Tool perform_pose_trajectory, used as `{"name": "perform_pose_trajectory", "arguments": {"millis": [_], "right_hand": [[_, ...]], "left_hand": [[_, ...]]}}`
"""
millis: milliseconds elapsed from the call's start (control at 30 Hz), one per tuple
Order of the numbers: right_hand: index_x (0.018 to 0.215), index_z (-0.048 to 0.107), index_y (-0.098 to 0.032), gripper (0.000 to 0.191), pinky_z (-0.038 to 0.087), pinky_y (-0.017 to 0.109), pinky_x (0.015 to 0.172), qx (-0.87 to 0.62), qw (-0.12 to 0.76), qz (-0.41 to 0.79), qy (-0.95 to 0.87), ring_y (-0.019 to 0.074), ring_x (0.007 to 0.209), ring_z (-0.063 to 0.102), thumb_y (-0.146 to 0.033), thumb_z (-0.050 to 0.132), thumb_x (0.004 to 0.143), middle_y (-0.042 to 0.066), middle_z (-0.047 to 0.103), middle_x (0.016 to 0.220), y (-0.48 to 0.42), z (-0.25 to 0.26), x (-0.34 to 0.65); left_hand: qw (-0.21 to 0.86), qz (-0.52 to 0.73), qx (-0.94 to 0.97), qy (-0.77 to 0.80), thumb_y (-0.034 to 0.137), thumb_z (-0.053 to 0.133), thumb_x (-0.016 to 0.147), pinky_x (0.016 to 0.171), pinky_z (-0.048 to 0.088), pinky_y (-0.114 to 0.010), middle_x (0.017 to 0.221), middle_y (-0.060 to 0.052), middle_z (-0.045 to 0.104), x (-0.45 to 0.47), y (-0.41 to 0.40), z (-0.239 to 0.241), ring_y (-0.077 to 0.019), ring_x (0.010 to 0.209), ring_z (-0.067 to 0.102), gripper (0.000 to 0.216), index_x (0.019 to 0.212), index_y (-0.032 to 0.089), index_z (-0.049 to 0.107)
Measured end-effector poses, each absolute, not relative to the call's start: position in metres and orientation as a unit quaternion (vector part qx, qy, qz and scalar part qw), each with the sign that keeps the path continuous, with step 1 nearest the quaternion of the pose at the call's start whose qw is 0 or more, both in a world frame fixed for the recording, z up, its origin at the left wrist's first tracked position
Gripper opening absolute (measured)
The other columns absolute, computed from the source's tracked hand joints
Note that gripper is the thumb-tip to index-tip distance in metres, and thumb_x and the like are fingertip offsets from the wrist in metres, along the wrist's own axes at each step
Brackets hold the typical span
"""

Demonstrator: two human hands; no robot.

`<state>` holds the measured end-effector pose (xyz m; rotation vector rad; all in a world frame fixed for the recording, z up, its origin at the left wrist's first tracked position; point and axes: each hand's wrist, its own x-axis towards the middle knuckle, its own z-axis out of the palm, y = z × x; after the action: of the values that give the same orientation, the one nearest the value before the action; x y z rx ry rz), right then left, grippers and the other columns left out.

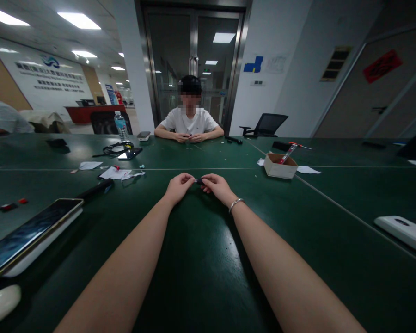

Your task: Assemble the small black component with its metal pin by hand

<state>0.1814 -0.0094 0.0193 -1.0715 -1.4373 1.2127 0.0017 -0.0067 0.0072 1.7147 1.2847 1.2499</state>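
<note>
Both my hands meet above the green table, at the middle of the view. Between them is a small black piece with a pale, metallic-looking end (pixel 199 181); its exact kind is too small to make out. My left hand (pixel 179 188) pinches the pale end between thumb and fingers. On the other side, my right hand (pixel 219 188) grips the black part, its fingers curled round and partly hiding it. A silver bracelet (pixel 235 205) circles my right wrist.
On the green table (pixel 208 259) lie a large phone (pixel 31 236) at left, paper scraps (pixel 115 173), a cable (pixel 116 148) and a bottle (pixel 120 126). An open box (pixel 280 166) holds a red-handled tool. Across sits a person (pixel 190 121) with hands together. A white device (pixel 404 233) lies at right.
</note>
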Motion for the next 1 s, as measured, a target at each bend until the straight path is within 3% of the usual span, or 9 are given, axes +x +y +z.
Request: {"name": "perform_pose_trajectory", "arguments": {"millis": [167,333,567,800,1000], "right_hand": [[0.092,0.064,-0.013,0.010,0.047,0.016,0.047,-0.438,0.466,0.498,-0.585,0.0067,0.048,0.058,-0.016,0.065,0.082,-0.001,0.065,0.060,-0.0114,0.0208,0.1817],[0.093,0.064,-0.013,0.008,0.047,0.016,0.047,-0.435,0.471,0.498,-0.585,0.0070,0.050,0.058,-0.015,0.062,0.085,0.000,0.065,0.060,-0.0122,0.0212,0.1825],[0.092,0.063,-0.013,0.008,0.046,0.016,0.047,-0.437,0.469,0.496,-0.586,0.0072,0.049,0.058,-0.014,0.062,0.084,0.000,0.064,0.061,-0.0111,0.0204,0.1822],[0.093,0.063,-0.012,0.008,0.047,0.016,0.047,-0.436,0.468,0.499,-0.585,0.0070,0.050,0.058,-0.014,0.060,0.086,0.000,0.064,0.060,-0.0123,0.0215,0.1817],[0.093,0.063,-0.012,0.008,0.047,0.015,0.046,-0.438,0.473,0.500,-0.578,0.0067,0.049,0.058,-0.014,0.060,0.086,0.000,0.064,0.060,-0.0116,0.0213,0.1821]], "left_hand": [[0.337,0.474,0.664,0.469,0.046,0.058,0.079,0.070,0.046,-0.028,0.073,-0.001,0.065,0.0023,-0.0075,0.0071,-0.0145,0.070,0.060,0.029,0.090,0.020,0.064],[0.350,0.467,0.667,0.464,0.038,0.068,0.070,0.069,0.046,-0.028,0.074,-0.001,0.066,0.0023,-0.0119,0.0105,-0.0141,0.068,0.059,0.031,0.093,0.018,0.066],[0.337,0.470,0.659,0.480,0.041,0.066,0.073,0.079,0.047,-0.032,0.084,-0.005,0.069,0.0017,-0.0090,0.0093,-0.0168,0.080,0.063,0.028,0.087,0.017,0.067],[0.351,0.486,0.662,0.450,0.041,0.067,0.073,0.069,0.047,-0.028,0.071,0.000,0.064,0.0029,-0.0120,0.0113,-0.0139,0.068,0.060,0.029,0.090,0.018,0.062],[0.366,0.476,0.664,0.444,0.036,0.070,0.070,0.075,0.048,-0.032,0.080,-0.004,0.070,0.0004,-0.0122,0.0116,-0.0164,0.075,0.064,0.030,0.093,0.017,0.065]]}}
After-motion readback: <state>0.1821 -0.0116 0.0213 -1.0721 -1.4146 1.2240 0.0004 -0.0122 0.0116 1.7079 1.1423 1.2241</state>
